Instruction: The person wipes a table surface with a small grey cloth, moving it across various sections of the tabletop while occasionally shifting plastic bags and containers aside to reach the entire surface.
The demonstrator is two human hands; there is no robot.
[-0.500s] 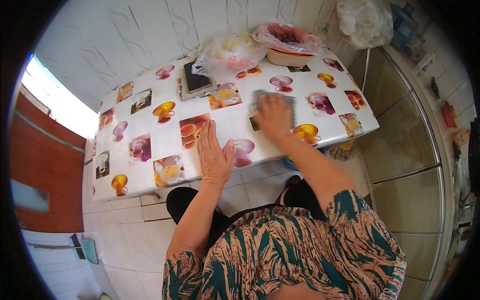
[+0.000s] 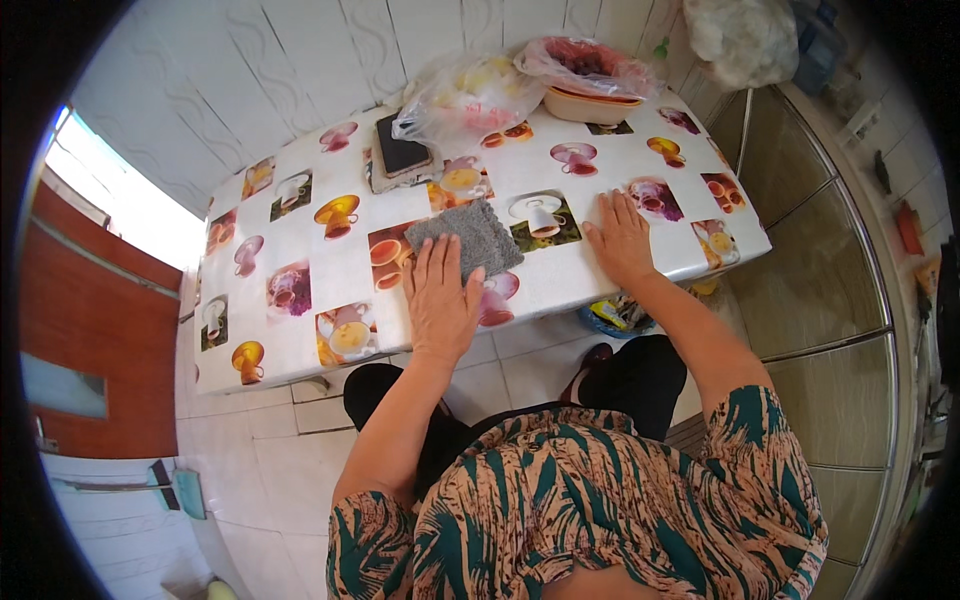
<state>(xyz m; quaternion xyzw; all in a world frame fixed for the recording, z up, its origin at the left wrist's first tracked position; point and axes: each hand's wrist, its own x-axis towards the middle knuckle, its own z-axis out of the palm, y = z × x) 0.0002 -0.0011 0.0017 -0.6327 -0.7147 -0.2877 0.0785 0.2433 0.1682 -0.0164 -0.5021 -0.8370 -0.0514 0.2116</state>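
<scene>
A grey cleaning cloth [image 2: 478, 235] lies flat near the front middle of the table [image 2: 345, 282], which has a white cover printed with cups and flowers. My left hand [image 2: 440, 298] rests on the front part of the table, its fingertips over the cloth's near left edge, fingers stretched and thumb apart. To the right of the cloth, my right hand [image 2: 620, 240] lies flat on the cover with its fingers stretched out and nothing in them.
Along the back stand a clear plastic bag [image 2: 470, 100] with pale yellow things, a beige basin [image 2: 590, 106] lined with a pinkish bag of dark fruit, and a dark flat device [image 2: 402, 143] on a folded cloth. Under the table is a blue basin [image 2: 612, 318]. Cabinets [image 2: 815, 300] line the right.
The grey cloth has moved left from under my right hand to my left hand. My right hand has let go of it and shifted right.
</scene>
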